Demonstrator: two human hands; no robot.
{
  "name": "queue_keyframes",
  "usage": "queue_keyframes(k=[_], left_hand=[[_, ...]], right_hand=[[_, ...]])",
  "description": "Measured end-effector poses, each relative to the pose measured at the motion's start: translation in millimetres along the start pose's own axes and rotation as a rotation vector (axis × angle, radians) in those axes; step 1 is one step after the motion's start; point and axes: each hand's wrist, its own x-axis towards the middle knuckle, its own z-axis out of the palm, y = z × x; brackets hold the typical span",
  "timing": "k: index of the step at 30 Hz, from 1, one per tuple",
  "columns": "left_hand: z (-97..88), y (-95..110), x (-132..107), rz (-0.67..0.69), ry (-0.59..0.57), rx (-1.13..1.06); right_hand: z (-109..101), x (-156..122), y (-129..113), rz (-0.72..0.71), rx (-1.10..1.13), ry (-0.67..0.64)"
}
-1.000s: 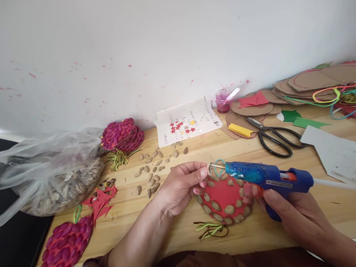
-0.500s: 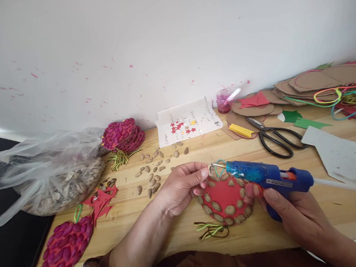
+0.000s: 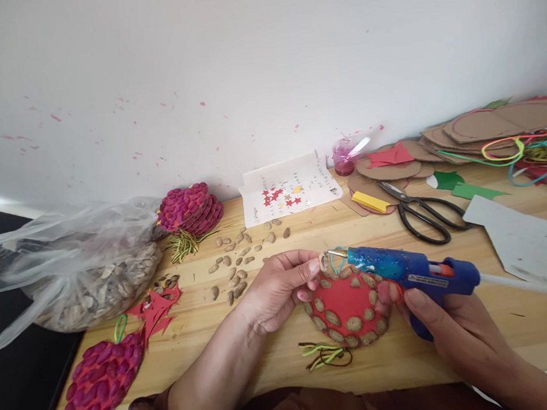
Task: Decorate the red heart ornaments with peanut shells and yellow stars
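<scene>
My left hand point(image 3: 281, 287) pinches a small brown peanut shell point(image 3: 324, 262) between thumb and fingertips. In my right hand point(image 3: 448, 314) is a blue hot glue gun point(image 3: 403, 267), its metal nozzle at the shell, with a white glue stick running out of its back. Beneath both hands lies a round red piece point(image 3: 342, 301), ringed with glued brown shells and with a blue loop at its top. A tassel of green and brown yarn point(image 3: 327, 353) sits at its lower edge. My hands hide parts of its left and right sides.
Loose shells point(image 3: 234, 275) are scattered left of my hands. Beyond them stand stacked magenta pieces point(image 3: 190, 207) and a plastic bag of shells point(image 3: 102, 277). Another magenta piece point(image 3: 104, 382) lies front left. Black-handled scissors point(image 3: 425, 214), cardboard shapes point(image 3: 486, 122) and a paper sheet point(image 3: 292, 197) lie farther back.
The glue gun has shifted very slightly, its nozzle a touch to the right at the shell. Otherwise both hands and the things on the table stay in place.
</scene>
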Motion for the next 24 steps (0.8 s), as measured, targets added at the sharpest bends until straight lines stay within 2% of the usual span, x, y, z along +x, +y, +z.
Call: queue_keyframes(k=[4,8,13,20,24], left_hand=[[-1.0,-0.1,0.3,0.023,0.001,0.007],[-0.2,0.6,0.3,0.049,0.023,0.005],[-0.8,0.0,1.1,0.064,0.027,-0.009],[-3.6,-1.5,2.7,0.072,0.015,-0.031],[-3.6,-2.2,3.3,0.072,0.014,-0.033]], right_hand=[[0.9,2.5,-1.4,-0.031,-0.011,0.005],[1.9,1.0,1.6,0.012,0.019,-0.009],[-0.6,-2.4,6.9,0.067,0.056,-0.097],[-1.9,-0.2,0.5,-0.036,0.029,-0.094],[-1.3,1.0,-2.5,-0.049,0.024,-0.086]])
